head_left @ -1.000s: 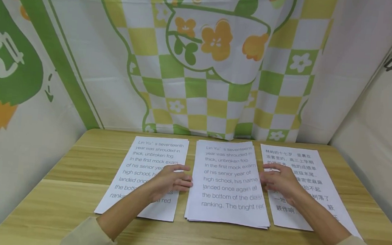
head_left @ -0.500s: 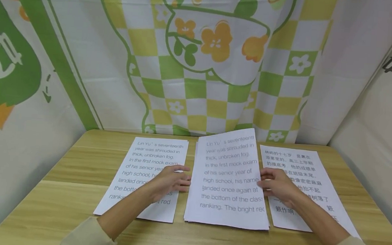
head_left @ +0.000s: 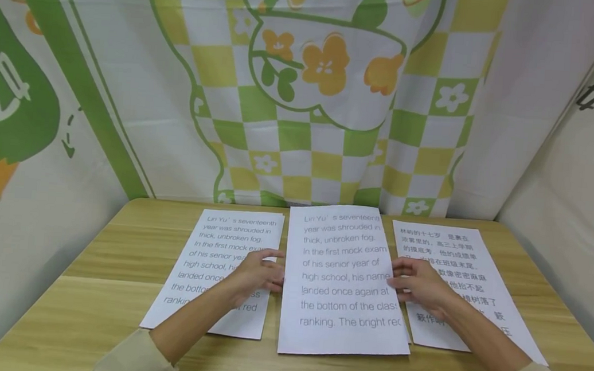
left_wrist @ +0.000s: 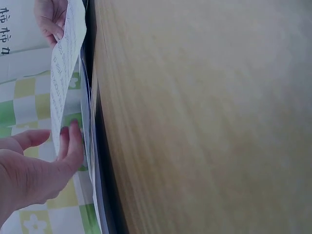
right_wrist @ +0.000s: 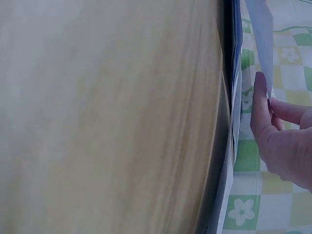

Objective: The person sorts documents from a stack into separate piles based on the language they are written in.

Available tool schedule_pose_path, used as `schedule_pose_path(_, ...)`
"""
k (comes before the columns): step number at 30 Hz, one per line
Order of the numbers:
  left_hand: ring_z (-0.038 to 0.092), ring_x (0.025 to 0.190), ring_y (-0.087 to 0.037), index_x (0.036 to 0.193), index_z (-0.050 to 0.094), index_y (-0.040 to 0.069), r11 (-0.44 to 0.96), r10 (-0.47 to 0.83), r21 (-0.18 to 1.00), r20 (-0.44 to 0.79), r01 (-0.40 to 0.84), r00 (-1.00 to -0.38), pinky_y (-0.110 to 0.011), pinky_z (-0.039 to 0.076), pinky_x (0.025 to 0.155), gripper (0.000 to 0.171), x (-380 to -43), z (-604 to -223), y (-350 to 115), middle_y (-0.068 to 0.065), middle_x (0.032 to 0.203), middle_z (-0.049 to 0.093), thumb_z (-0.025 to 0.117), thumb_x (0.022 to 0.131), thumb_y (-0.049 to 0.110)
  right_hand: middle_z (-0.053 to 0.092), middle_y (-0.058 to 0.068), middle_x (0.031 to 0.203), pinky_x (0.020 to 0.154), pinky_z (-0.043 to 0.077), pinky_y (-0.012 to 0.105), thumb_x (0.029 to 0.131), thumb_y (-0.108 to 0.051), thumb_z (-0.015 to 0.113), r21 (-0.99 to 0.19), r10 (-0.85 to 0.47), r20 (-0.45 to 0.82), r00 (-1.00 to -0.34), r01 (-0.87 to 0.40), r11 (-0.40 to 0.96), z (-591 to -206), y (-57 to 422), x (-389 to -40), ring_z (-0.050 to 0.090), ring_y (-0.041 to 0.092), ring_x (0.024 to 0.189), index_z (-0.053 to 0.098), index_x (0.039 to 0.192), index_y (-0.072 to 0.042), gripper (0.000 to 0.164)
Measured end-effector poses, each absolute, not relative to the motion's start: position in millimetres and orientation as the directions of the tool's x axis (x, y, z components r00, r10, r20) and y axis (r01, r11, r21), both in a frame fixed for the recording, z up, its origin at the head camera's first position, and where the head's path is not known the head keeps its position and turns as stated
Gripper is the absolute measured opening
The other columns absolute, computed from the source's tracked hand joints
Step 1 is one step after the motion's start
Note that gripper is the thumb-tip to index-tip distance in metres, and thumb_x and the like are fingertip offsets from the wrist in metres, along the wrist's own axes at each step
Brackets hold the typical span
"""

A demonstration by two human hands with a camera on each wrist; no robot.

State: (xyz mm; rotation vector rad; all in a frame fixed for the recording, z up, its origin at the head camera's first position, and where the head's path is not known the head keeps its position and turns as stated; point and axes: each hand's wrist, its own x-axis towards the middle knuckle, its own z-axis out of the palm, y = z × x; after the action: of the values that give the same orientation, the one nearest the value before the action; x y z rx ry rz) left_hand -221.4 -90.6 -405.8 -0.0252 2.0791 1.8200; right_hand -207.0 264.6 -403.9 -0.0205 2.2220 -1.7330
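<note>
A printed sheet of paper (head_left: 340,303) with English text is raised over the middle stack. My right hand (head_left: 419,283) pinches its right edge between thumb and fingers, seen closely in the right wrist view, where the sheet (right_wrist: 261,39) runs up from the fingertips. At the opposite edge is my left hand (head_left: 257,274); in the left wrist view this hand (left_wrist: 39,170) has its thumb apart from its fingers, and the fingertips lie right at the edge of the sheet (left_wrist: 63,83). The stack beneath is mostly hidden by the sheet.
A left stack of English pages (head_left: 236,319) and a right stack of Chinese pages (head_left: 437,327) lie flat on the wooden table (head_left: 89,274), partly under my forearms. Behind the table hangs a checked curtain with flowers (head_left: 300,134).
The top sheet of the middle stack has come up off the stack and shifted toward me. Its far edge tilted up first, then lowered. Both hands stay at its sides.
</note>
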Motion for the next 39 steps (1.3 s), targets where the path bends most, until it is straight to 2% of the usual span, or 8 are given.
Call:
schedule_pose_path(5,0.067,0.073,-0.022,0.151,0.045,-0.003,0.157,0.223,0.953,-0.289,-0.258,-0.931,-0.038,0.065,0.069,0.064,-220.5,-404.5,-89.6,-0.016,0.098,0.065,0.065,0.091,-0.013,0.06,0.013,0.109,0.073,0.063,0.031,0.096,0.003,0.063,-0.953,-0.224,-0.231,-0.947,0.173,0.25,-403.4,264.5,-206.6,0.067,0.02,0.09,0.05,0.135,0.012,0.042)
schedule_pose_path(8,0.066,0.07,-0.022,0.152,0.044,-0.002,0.165,0.219,0.952,-0.289,-0.256,-0.932,-0.036,0.065,0.065,0.066,-220.0,-402.9,-89.4,-0.014,0.096,0.064,0.065,0.09,-0.014,0.061,0.012,0.107,0.073,0.064,0.033,0.096,0.001,0.065,-0.951,-0.219,-0.232,-0.948,0.174,0.255,-402.5,264.3,-207.1,0.068,0.021,0.09,0.051,0.134,0.011,0.041)
schedule_pose_path(15,0.065,0.07,-0.021,0.15,0.047,-0.001,0.163,0.202,0.957,-0.27,-0.239,-0.942,-0.033,0.064,0.063,0.066,-218.9,-401.4,-93.4,-0.012,0.094,0.06,0.065,0.089,-0.016,0.071,0.006,0.104,0.071,0.066,0.036,0.097,-0.005,0.067,-0.951,-0.184,-0.217,-0.959,0.165,0.263,-398.6,260.4,-208.3,0.07,0.017,0.091,0.05,0.137,0.012,0.045)
schedule_pose_path(19,0.065,0.069,-0.021,0.15,0.048,0.001,0.192,0.201,0.953,-0.272,-0.235,-0.941,-0.033,0.063,0.062,0.065,-218.7,-402.0,-94.6,-0.012,0.095,0.06,0.065,0.089,-0.015,0.075,0.011,0.106,0.074,0.066,0.039,0.098,-0.006,0.067,-0.952,-0.185,-0.2,-0.962,0.146,0.27,-397.7,257.6,-207.1,0.073,0.021,0.092,0.053,0.136,0.012,0.045)
schedule_pose_path(24,0.065,0.069,-0.021,0.151,0.048,0.001,0.214,0.203,0.949,-0.274,-0.231,-0.94,-0.032,0.063,0.062,0.065,-217.8,-402.2,-96.1,-0.013,0.097,0.061,0.065,0.09,-0.014,0.075,0.013,0.108,0.076,0.066,0.042,0.097,-0.007,0.068,-0.956,-0.199,-0.197,-0.96,0.143,0.256,-398.7,254.0,-207.1,0.074,0.024,0.094,0.056,0.133,0.011,0.042)
schedule_pose_path(31,0.065,0.071,-0.022,0.149,0.049,0.0,0.211,0.212,0.955,-0.253,-0.209,-0.944,-0.032,0.062,0.062,0.064,-215.6,-400.8,-102.6,-0.014,0.095,0.06,0.063,0.089,-0.016,0.073,0.01,0.105,0.078,0.066,0.042,0.098,-0.004,0.067,-0.969,-0.226,-0.2,-0.953,0.159,0.188,-402.2,247.8,-210.7,0.072,0.022,0.094,0.049,0.139,0.014,0.049)
schedule_pose_path(39,0.065,0.072,-0.022,0.149,0.051,0.001,0.226,0.19,0.955,-0.238,-0.194,-0.952,-0.031,0.062,0.064,0.062,-213.8,-397.4,-111.2,-0.014,0.096,0.061,0.063,0.09,-0.015,0.069,0.011,0.102,0.076,0.066,0.04,0.096,-0.001,0.068,-0.963,-0.206,-0.204,-0.957,0.158,0.22,-398.5,231.5,-217.3,0.07,0.021,0.09,0.05,0.14,0.011,0.049)
